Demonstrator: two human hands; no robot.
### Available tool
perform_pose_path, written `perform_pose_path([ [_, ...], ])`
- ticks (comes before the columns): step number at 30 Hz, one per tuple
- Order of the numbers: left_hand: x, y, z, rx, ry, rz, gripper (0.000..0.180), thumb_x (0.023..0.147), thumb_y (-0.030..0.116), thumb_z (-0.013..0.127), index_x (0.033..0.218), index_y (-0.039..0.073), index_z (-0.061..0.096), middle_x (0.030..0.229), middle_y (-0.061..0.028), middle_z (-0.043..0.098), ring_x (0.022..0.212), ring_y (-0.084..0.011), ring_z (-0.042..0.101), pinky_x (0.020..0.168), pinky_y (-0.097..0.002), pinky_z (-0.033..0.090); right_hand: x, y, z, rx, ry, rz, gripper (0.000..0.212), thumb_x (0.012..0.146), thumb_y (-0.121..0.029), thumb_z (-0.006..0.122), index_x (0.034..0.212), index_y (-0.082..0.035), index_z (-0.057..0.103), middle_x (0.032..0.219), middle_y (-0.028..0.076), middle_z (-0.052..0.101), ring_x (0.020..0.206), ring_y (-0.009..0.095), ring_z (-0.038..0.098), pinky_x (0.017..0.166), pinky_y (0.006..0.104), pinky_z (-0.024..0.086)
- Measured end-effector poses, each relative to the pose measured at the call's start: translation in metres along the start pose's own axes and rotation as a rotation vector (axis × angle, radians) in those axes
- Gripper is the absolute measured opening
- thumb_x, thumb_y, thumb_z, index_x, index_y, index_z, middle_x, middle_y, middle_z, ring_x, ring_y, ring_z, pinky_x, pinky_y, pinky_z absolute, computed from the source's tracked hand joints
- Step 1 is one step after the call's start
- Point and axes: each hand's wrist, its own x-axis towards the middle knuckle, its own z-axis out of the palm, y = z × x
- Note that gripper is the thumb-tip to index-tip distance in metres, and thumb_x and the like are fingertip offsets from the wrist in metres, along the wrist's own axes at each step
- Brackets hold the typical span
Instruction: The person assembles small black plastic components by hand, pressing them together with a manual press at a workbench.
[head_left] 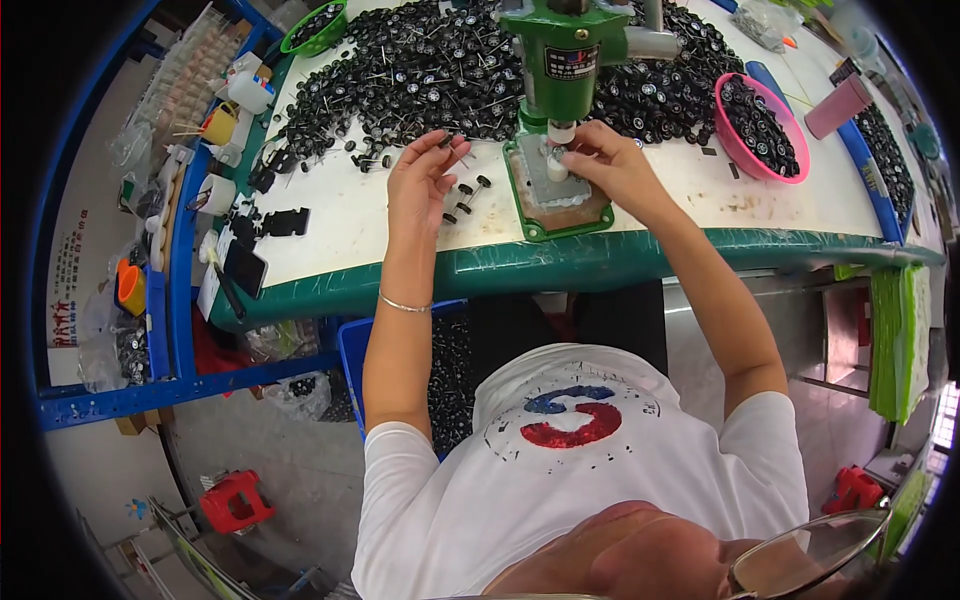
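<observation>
A green bench press stands at the table's edge in front of me, with a white tip above a white post on its metal base plate. My right hand is at that post, thumb and fingers pinched together; the small piece between them is mostly hidden. Left of the press, my left hand is raised over the table. Its fingertips pinch a small black wheel with a thin metal axle. Beside this hand, several wheel-and-axle pieces lie on the white tabletop.
A large heap of black wheels spreads behind the press. A pink basin and a green basket hold more wheels. A pink cup stands at right, a phone lies at left. A blue crate sits below the table.
</observation>
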Motion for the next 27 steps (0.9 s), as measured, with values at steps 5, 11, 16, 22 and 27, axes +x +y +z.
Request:
perform_pose_path([
  [5,-0.010,-0.003,0.021,-0.230,-0.148,-0.072,0.027,0.088,-0.008,0.059,0.115,-0.007,0.061,0.107,-0.0166,0.068,0.104,-0.0242,0.067,0.094,-0.0306,0.056,-0.013,-0.004,0.006,-0.162,-0.006,-0.083,0.029,0.091,-0.021,0.063,0.117,-0.009,0.069,0.102,0.004,0.054,0.086,0.015,0.056,0.080,0.0294,0.048],
  [11,-0.030,-0.001,0.057,-0.107,-0.194,-0.078,0.024,0.087,-0.002,0.068,0.111,-0.005,0.068,0.113,-0.0152,0.069,0.094,-0.0179,0.068,0.087,-0.0271,0.056,-0.012,-0.006,0.001,-0.236,-0.007,-0.100,0.034,0.090,-0.026,0.064,0.119,-0.008,0.067,0.101,0.007,0.053,0.081,0.017,0.055,0.078,0.0294,0.048],
  [16,-0.042,-0.015,0.074,0.212,-0.220,0.111,0.016,0.083,0.006,0.074,0.099,0.000,0.075,0.111,-0.0039,0.069,0.086,-0.0085,0.061,0.077,-0.0227,0.049,-0.014,-0.002,-0.008,-0.024,0.068,-0.135,0.043,0.090,-0.024,0.066,0.130,-0.008,0.060,0.102,0.004,0.053,0.084,0.011,0.055,0.079,0.0260,0.048],
  [22,-0.037,-0.025,0.085,0.261,-0.241,0.196,0.016,0.082,0.003,0.074,0.098,0.001,0.075,0.095,0.0004,0.065,0.084,-0.0073,0.056,0.077,-0.0231,0.043,-0.004,-0.013,-0.046,0.098,0.208,-0.042,0.039,0.096,-0.019,0.060,0.134,-0.007,0.058,0.096,-0.002,0.060,0.081,0.005,0.054,0.075,0.0214,0.044],
  [27,-0.035,-0.030,0.098,0.128,-0.261,0.168,0.015,0.082,0.002,0.073,0.097,0.000,0.075,0.094,0.0000,0.064,0.087,-0.0088,0.057,0.081,-0.0240,0.044,0.029,-0.026,-0.091,0.200,0.363,-0.044,0.037,0.100,-0.028,0.050,0.128,-0.007,0.062,0.098,0.000,0.065,0.081,0.007,0.058,0.073,0.0220,0.045],
])
